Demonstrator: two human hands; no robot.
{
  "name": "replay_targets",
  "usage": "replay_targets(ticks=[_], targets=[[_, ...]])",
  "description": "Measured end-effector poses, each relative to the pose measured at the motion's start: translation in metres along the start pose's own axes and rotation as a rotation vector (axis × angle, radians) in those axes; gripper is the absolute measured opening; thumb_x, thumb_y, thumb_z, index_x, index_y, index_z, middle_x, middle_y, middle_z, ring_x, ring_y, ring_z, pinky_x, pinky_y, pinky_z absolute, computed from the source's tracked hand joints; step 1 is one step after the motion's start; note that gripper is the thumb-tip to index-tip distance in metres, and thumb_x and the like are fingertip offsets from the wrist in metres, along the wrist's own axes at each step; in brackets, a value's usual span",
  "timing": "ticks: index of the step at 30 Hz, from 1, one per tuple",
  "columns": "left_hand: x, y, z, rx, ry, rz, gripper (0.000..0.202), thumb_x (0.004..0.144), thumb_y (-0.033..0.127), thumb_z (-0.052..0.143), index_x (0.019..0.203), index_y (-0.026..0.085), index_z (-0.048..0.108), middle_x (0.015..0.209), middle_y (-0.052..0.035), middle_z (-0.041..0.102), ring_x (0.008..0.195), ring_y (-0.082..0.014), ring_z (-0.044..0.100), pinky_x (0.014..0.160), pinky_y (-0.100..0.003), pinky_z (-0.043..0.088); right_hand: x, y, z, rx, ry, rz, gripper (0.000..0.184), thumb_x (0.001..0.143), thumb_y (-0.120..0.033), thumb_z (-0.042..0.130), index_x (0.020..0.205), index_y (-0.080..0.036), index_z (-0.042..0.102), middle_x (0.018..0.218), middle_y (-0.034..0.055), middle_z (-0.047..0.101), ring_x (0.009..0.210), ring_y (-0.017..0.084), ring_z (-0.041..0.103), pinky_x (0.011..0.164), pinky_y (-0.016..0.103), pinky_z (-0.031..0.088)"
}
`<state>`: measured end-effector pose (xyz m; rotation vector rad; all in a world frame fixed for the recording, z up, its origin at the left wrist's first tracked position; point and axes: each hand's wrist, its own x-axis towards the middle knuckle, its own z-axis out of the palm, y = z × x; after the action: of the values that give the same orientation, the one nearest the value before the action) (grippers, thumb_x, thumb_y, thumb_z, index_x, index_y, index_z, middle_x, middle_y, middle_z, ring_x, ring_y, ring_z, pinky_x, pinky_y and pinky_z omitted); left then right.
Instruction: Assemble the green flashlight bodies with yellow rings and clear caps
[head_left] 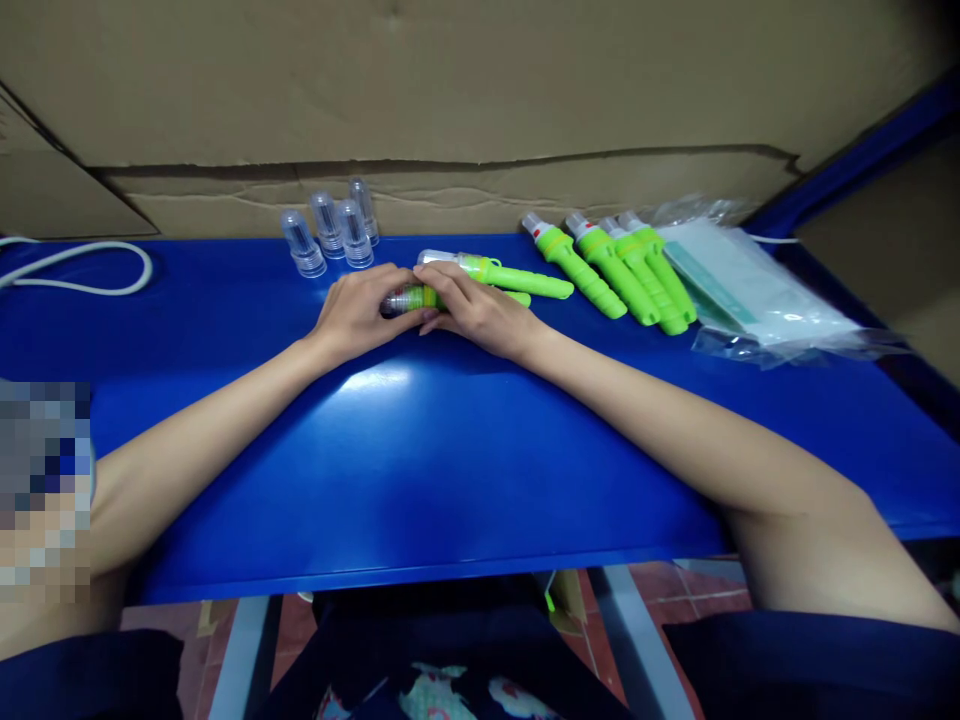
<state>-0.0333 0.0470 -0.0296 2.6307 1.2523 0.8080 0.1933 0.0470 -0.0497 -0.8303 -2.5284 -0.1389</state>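
Note:
Both hands are closed around one green torch-like light [411, 299], held low over the blue table. My left hand [356, 308] grips its clear cap end. My right hand [480, 310] wraps over the green body, whose tail shows beyond the fingers. The fingers partly hide the joint between cap and body. Just behind my hands lies a second green light [525, 279] with a clear cap on it. Several loose clear caps [301, 243] stand at the back left. Several green bodies without clear caps [581, 270] lie at the back right, white heads pointing away.
A clear plastic bag with white contents [765, 285] lies at the far right. A white cable [82, 265] loops over the left of the blue table [390, 480]. Cardboard [465, 80] forms the back wall. A blurred-out patch covers the left edge.

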Motion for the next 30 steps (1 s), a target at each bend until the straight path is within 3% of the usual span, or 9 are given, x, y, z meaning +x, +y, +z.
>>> replay_targets(ticks=[3,6,11,15,20,24,30], targets=[[0.000,0.001,-0.001,-0.069,0.076,0.000,0.036,0.091,0.051,0.070,0.113,0.023,0.075,0.102,-0.0053,0.077,0.095,-0.0228,0.072,0.084,-0.032,0.052,0.000,-0.001,-0.004,-0.072,-0.006,0.024,0.066,0.105,-0.052,0.054,0.156,-0.011,0.045,0.152,0.0220,0.056,0.141,0.035,0.056,0.116,0.055,0.048],[0.002,0.000,-0.002,-0.178,0.227,-0.055,0.032,0.092,0.051,0.067,0.105,0.023,0.077,0.103,-0.0044,0.080,0.093,-0.0218,0.072,0.086,-0.032,0.052,0.000,-0.004,-0.010,-0.190,0.006,0.142,0.060,0.109,-0.048,0.045,0.154,-0.010,0.046,0.145,0.0239,0.061,0.130,0.037,0.060,0.109,0.058,0.046],[0.005,-0.006,0.001,-0.309,0.370,-0.165,0.039,0.093,0.059,0.064,0.087,0.023,0.076,0.078,-0.0022,0.077,0.075,-0.0186,0.066,0.077,-0.031,0.051,-0.002,-0.001,-0.016,-0.301,0.001,0.257,0.049,0.112,-0.033,0.025,0.144,-0.012,0.055,0.126,0.0204,0.068,0.113,0.034,0.061,0.098,0.053,0.044],[0.003,-0.004,0.000,-0.253,0.346,-0.140,0.040,0.092,0.062,0.064,0.089,0.024,0.076,0.083,-0.0025,0.078,0.076,-0.0188,0.067,0.078,-0.031,0.052,-0.006,0.002,-0.017,-0.294,0.009,0.222,0.046,0.110,-0.038,0.030,0.137,-0.016,0.060,0.125,0.0187,0.068,0.111,0.034,0.059,0.093,0.050,0.043],[0.000,0.000,-0.002,-0.161,0.247,-0.075,0.041,0.077,0.055,0.082,0.104,0.026,0.075,0.108,-0.0033,0.079,0.100,-0.0261,0.072,0.094,-0.037,0.053,-0.008,0.004,-0.017,-0.305,0.009,0.247,0.047,0.110,-0.044,0.032,0.136,-0.016,0.060,0.122,0.0181,0.067,0.111,0.034,0.058,0.093,0.049,0.041],[-0.001,-0.002,0.000,-0.146,0.230,-0.102,0.038,0.078,0.049,0.083,0.106,0.026,0.075,0.108,-0.0041,0.078,0.103,-0.0278,0.072,0.098,-0.039,0.052,-0.008,0.005,-0.015,-0.286,-0.038,0.256,0.051,0.110,-0.045,0.030,0.134,-0.012,0.060,0.117,0.0198,0.068,0.109,0.034,0.061,0.091,0.046,0.043],[0.000,-0.005,0.002,-0.145,0.231,-0.096,0.039,0.081,0.057,0.080,0.107,0.028,0.076,0.107,-0.0032,0.079,0.103,-0.0275,0.072,0.097,-0.038,0.052,-0.007,0.004,-0.017,-0.201,-0.004,0.231,0.058,0.107,-0.053,0.040,0.146,-0.011,0.050,0.130,0.0214,0.064,0.115,0.036,0.062,0.092,0.045,0.047]])
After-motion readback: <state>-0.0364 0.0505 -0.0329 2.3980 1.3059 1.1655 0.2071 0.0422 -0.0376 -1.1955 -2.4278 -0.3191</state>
